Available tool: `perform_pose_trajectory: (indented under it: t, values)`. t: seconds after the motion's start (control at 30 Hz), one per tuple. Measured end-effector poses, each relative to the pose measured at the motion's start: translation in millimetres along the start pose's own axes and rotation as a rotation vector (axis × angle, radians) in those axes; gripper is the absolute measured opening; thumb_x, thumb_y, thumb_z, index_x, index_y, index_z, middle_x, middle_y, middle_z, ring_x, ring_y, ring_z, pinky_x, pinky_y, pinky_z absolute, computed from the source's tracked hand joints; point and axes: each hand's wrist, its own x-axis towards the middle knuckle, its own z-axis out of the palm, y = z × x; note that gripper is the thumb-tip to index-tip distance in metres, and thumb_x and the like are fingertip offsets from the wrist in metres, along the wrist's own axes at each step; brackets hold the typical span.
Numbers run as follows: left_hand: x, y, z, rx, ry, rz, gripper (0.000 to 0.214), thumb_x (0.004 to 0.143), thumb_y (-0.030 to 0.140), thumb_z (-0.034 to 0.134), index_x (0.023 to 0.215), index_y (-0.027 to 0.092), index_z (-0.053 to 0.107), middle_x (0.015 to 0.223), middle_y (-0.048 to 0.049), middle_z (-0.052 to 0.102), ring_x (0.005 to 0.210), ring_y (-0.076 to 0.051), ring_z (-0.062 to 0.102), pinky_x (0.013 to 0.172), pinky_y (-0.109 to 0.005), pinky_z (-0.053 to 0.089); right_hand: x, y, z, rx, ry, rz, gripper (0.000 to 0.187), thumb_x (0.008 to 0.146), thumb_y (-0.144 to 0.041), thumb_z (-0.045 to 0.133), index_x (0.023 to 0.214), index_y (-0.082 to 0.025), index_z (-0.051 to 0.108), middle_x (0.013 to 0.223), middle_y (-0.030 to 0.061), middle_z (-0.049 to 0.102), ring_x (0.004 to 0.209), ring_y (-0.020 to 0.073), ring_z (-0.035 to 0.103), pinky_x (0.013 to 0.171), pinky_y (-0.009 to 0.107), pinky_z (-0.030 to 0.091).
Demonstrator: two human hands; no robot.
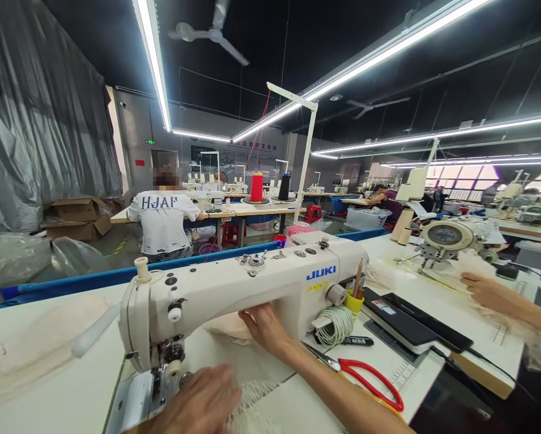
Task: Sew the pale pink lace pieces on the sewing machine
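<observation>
A white JUKI sewing machine (pixel 252 283) stands on the white table (pixel 62 398) in front of me. My right hand (pixel 265 328) reaches under the machine's arm, its fingers stretched flat on a cream fabric (pixel 222 327). My left hand (pixel 202 401) lies low by the needle and presser foot (pixel 159 380), on pale fringed fabric (pixel 256 398). It is smeared by motion, so its fingers do not show clearly.
Red-handled scissors (pixel 374 380) lie right of my forearm, beside a black tablet (pixel 415 322), a coiled white cord (pixel 338 322) and a yellow cup (pixel 354 301). A co-worker's hand (pixel 487 289) rests on fabric at the right. A person in a white shirt (pixel 164 220) sits ahead.
</observation>
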Motion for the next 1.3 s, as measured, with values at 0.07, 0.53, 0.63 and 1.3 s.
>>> perform_pose_trajectory:
  t: [0.07, 0.53, 0.63, 1.3]
  values:
    - [28.1, -4.9, -3.9, -0.027, -0.052, -0.018, 0.045, 0.087, 0.025, 0.049, 0.132, 0.023, 0.046, 0.136, -0.0108, 0.049, 0.124, -0.025, 0.047, 0.101, -0.037, 0.042, -5.3, -1.7, -6.4, 0.055, 0.056, -0.041, 0.015, 0.089, -0.016, 0.048, 0.086, -0.015, 0.063, 0.087, 0.007, 0.065, 0.082, 0.0192, 0.061, 0.072, 0.03, 0.047]
    - [81.0, -0.8, -2.6, -0.352, -0.113, -0.443, 0.039, 0.079, 0.024, 0.047, 0.115, 0.019, 0.062, 0.125, -0.0155, 0.058, 0.12, -0.036, 0.047, 0.102, -0.059, 0.024, -84.9, -38.7, -144.8, 0.395, 0.176, -0.375, 0.02, 0.092, -0.007, 0.038, 0.093, -0.022, 0.052, 0.103, 0.006, 0.059, 0.087, 0.0127, 0.058, 0.072, 0.023, 0.047]
    - [85.8, 28.8, -23.8, -0.54, -0.092, -0.479, 0.044, 0.092, 0.034, 0.027, 0.118, 0.017, 0.059, 0.118, -0.0125, 0.062, 0.111, -0.026, 0.055, 0.097, -0.044, 0.039, -103.8, -48.5, -156.5, 0.39, 0.154, -0.37, 0.021, 0.092, -0.008, 0.037, 0.094, -0.023, 0.052, 0.103, 0.0065, 0.06, 0.087, 0.0135, 0.058, 0.071, 0.023, 0.048]
    - [-16.4, 144.1, -113.4, -0.793, -0.195, -0.755, 0.031, 0.086, 0.036, 0.047, 0.064, 0.016, 0.058, 0.056, 0.0027, 0.052, 0.055, -0.011, 0.047, 0.055, -0.021, 0.033, -163.1, -143.9, -107.7, 0.558, -0.333, -0.093, 0.056, 0.084, -0.062, 0.048, 0.12, -0.019, 0.047, 0.105, 0.0098, 0.058, 0.093, 0.0204, 0.054, 0.081, 0.031, 0.045]
